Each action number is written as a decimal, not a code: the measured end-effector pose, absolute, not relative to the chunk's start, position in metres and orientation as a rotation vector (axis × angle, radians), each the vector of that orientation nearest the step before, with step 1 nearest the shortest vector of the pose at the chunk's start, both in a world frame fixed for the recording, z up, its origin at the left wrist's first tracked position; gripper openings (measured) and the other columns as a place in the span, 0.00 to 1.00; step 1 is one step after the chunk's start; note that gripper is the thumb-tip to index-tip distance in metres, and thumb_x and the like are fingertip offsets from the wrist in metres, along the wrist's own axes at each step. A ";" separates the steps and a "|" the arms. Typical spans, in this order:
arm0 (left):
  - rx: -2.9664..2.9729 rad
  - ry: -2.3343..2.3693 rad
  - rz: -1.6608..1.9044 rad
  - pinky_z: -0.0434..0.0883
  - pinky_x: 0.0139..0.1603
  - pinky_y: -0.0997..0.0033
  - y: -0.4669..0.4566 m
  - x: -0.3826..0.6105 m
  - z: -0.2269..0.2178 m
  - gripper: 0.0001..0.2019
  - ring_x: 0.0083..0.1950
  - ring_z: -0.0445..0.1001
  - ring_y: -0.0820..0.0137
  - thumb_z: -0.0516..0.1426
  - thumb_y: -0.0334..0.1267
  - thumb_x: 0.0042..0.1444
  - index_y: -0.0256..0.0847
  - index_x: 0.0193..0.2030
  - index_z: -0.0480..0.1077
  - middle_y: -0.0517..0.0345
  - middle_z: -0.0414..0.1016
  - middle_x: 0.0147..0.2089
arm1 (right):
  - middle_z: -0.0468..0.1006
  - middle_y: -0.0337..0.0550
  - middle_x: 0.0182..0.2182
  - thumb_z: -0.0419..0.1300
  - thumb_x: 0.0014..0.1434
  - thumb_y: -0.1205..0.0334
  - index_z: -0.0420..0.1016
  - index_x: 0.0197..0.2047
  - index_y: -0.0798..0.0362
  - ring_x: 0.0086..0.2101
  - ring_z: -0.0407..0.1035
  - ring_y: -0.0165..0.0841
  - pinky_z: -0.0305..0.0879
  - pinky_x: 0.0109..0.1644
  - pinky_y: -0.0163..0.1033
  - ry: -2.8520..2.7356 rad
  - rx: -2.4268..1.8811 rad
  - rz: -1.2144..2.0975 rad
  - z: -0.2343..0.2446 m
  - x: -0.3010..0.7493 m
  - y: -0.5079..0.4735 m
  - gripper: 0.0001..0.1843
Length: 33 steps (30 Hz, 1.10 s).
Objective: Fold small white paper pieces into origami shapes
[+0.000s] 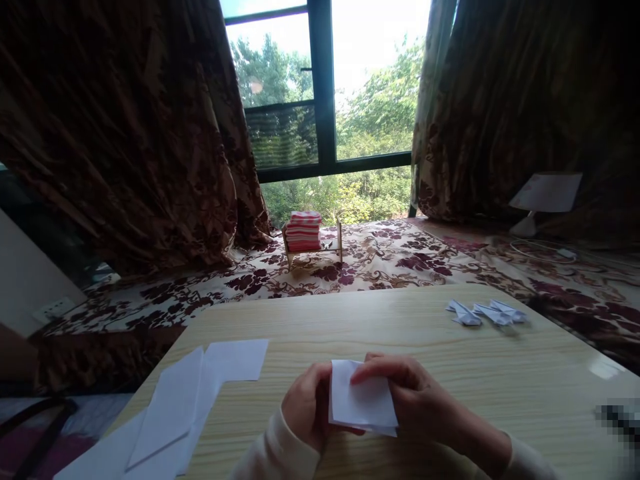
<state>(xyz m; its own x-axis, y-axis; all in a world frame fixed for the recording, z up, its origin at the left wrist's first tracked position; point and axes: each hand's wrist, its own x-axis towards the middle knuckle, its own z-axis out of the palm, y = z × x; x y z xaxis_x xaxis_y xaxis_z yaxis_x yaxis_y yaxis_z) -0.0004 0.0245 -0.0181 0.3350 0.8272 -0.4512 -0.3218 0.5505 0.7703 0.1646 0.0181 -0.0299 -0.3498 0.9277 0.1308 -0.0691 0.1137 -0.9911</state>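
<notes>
A small folded square of white paper (361, 403) is held up over the near part of the table. My left hand (311, 403) grips its left edge, with the fingers partly hidden behind the paper. From the right, my right hand (407, 383) holds it too, its index finger lying across the paper's front face. The lower edges of the folded layers stand slightly apart. Several white paper sheets (167, 407) lie overlapping on the table to the left. Toward the far right corner sit folded paper pieces (493, 313) with pointed ends.
The pale wood table (320, 327) has rounded far corners. Beyond it, a floral cloth (390, 263) covers a ledge with a small rack (313, 250) bearing folded red-and-white striped cloths (303, 231). A white lamp (545, 193) stands at the right, its cord trailing.
</notes>
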 end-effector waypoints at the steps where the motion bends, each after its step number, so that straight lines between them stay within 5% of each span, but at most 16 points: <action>1: 0.613 0.936 0.796 0.70 0.19 0.68 0.024 -0.001 -0.018 0.18 0.25 0.71 0.65 0.57 0.47 0.41 0.31 0.29 0.75 0.49 0.74 0.26 | 0.67 0.38 0.25 0.59 0.51 0.65 0.82 0.32 0.54 0.23 0.62 0.25 0.52 0.22 0.29 -1.520 -0.897 1.346 -0.030 0.165 0.018 0.09; 5: 0.641 0.894 0.831 0.71 0.20 0.71 0.022 0.000 -0.020 0.24 0.26 0.72 0.67 0.62 0.54 0.41 0.31 0.32 0.76 0.48 0.75 0.28 | 0.65 0.38 0.24 0.54 0.52 0.70 0.82 0.34 0.52 0.23 0.61 0.26 0.53 0.22 0.29 -1.692 -0.930 1.111 -0.033 0.167 0.019 0.14; 10: 0.632 0.936 0.874 0.69 0.17 0.72 0.020 0.001 -0.026 0.23 0.20 0.68 0.72 0.70 0.50 0.27 0.32 0.26 0.76 0.55 0.72 0.20 | 0.68 0.39 0.24 0.51 0.52 0.72 0.82 0.36 0.50 0.25 0.64 0.28 0.58 0.26 0.30 -1.824 -0.911 0.945 -0.030 0.166 0.015 0.18; 15: 0.595 0.945 1.027 0.66 0.19 0.76 0.024 0.001 -0.027 0.23 0.20 0.66 0.75 0.71 0.49 0.26 0.33 0.27 0.76 0.58 0.72 0.20 | 0.73 0.40 0.26 0.57 0.55 0.55 0.75 0.49 0.52 0.26 0.64 0.30 0.62 0.29 0.34 -1.449 -1.008 1.251 -0.015 0.161 0.013 0.19; 20: 0.597 0.896 1.100 0.69 0.28 0.72 0.023 0.006 -0.025 0.25 0.30 0.74 0.66 0.70 0.49 0.28 0.34 0.33 0.77 0.53 0.77 0.26 | 0.73 0.43 0.27 0.51 0.58 0.41 0.77 0.36 0.59 0.27 0.64 0.30 0.62 0.30 0.35 -1.210 -0.989 1.538 -0.007 0.158 0.011 0.27; 25: 0.734 0.883 1.094 0.69 0.31 0.69 0.018 0.007 -0.029 0.23 0.30 0.73 0.65 0.68 0.51 0.34 0.34 0.35 0.78 0.51 0.77 0.26 | 0.73 0.39 0.24 0.64 0.49 0.49 0.74 0.31 0.56 0.27 0.64 0.31 0.61 0.30 0.33 -1.243 -1.023 1.469 -0.011 0.161 0.012 0.17; 33: 1.051 1.134 1.159 0.63 0.27 0.75 0.015 -0.001 -0.019 0.16 0.26 0.67 0.72 0.67 0.47 0.36 0.35 0.27 0.79 0.56 0.75 0.23 | 0.66 0.34 0.20 0.62 0.50 0.54 0.68 0.26 0.54 0.23 0.59 0.27 0.55 0.23 0.31 -1.391 -1.111 1.334 -0.013 0.160 0.012 0.13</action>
